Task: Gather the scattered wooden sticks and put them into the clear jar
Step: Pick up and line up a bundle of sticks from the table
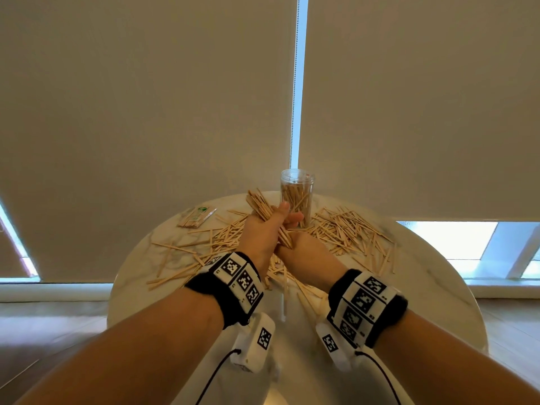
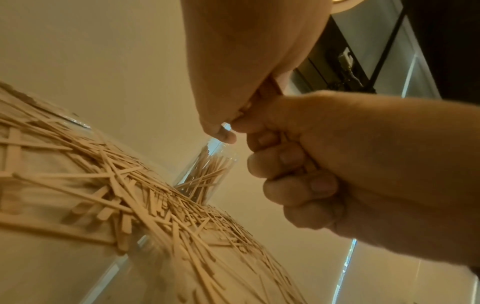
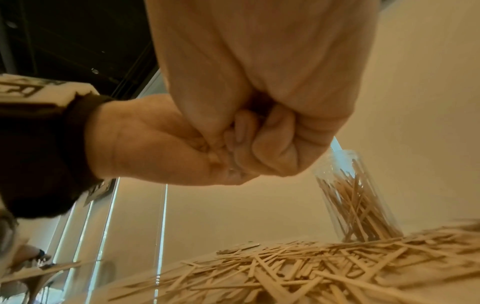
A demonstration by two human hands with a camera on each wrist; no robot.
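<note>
Above the tabletop (image 1: pixel 438 287): your left hand (image 1: pixel 264 229) gripped a bundle of sticks (image 1: pixel 260 204), your right hand (image 1: pixel 304 252) curled round its lower end.
Bundle axis: tilted, top leaning far-left (away from the mouth).
Clear jar (image 1: pixel 297 197): upright, partly filled, just beyond and slightly right of the left hand's grip.
Nearer hand: left.
Loose sticks (image 1: pixel 347 229): scattered all round the jar.
Coming move, as I judged: swing the bundle upright over the mouth.

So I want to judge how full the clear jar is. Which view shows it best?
The right wrist view: the clear jar shows large from rim to base, its sticks reaching most of the way up. The head view shows the jar whole but small, its base behind the left hand. The left wrist view shows it partly hidden.
</note>
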